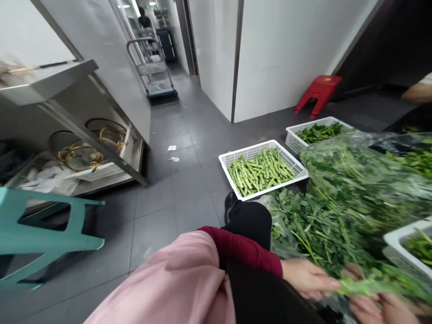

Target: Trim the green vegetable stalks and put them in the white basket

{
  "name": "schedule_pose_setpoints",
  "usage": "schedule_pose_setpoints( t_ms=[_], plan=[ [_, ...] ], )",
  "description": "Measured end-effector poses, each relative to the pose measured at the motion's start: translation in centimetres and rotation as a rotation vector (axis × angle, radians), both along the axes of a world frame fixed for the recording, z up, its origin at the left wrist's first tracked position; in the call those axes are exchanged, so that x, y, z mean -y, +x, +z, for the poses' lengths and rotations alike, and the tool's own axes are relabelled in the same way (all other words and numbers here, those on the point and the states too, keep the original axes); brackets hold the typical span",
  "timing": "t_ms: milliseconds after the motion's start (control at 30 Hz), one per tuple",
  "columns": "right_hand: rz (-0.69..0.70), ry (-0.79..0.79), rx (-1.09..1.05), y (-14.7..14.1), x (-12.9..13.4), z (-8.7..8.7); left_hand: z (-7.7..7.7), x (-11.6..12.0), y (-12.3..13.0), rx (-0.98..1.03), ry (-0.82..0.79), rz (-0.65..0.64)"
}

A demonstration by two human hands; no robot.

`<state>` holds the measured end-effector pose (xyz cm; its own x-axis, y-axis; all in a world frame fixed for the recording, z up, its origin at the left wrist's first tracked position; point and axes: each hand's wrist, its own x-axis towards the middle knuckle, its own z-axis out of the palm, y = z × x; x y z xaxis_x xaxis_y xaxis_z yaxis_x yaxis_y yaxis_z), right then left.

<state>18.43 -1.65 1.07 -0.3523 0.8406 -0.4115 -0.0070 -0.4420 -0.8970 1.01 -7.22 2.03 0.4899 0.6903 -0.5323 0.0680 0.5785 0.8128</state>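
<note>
Low at the right, my left hand point(308, 279), in a maroon sleeve, is closed with its fingertips at one end of a leafy green stalk point(362, 286). My right hand point(381, 310), partly cut off by the frame's bottom edge and smeared by motion, grips the same stalk farther along. The stalk's leafy part trails to the right. Just beyond both hands lies a big heap of leafy greens point(324, 225). Trimmed green stems fill a white plastic basket point(232, 182) on the floor ahead of my knee.
Clear plastic point(364, 157) covers part of the heap. More white baskets point(293, 139) hold greens. A red stool point(319, 92) stands by the wall, a teal stool point(50, 225) at left, near a metal shelf point(111, 162). Farther off are a trolley point(151, 67) and a person. Another person's arm point(420, 92) shows at right.
</note>
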Motion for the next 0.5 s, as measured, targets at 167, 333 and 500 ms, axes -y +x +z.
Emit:
schedule_pose_setpoints(
  t_ms=[167, 333, 500],
  plan=[
    [-0.073, -0.218, -0.155, -2.7, 0.7, 0.4, -0.9, 0.5, -0.9, 0.205, 0.133, 0.023],
    [-0.155, -0.365, -0.608, -3.9, -1.1, 2.1, -1.1, -0.5, -2.5, 0.625, -0.222, -0.165],
    [-0.183, -0.297, -0.811, -4.9, -1.1, 2.5, -0.7, -1.1, -3.3, 0.754, -0.309, -0.22]
  ],
)
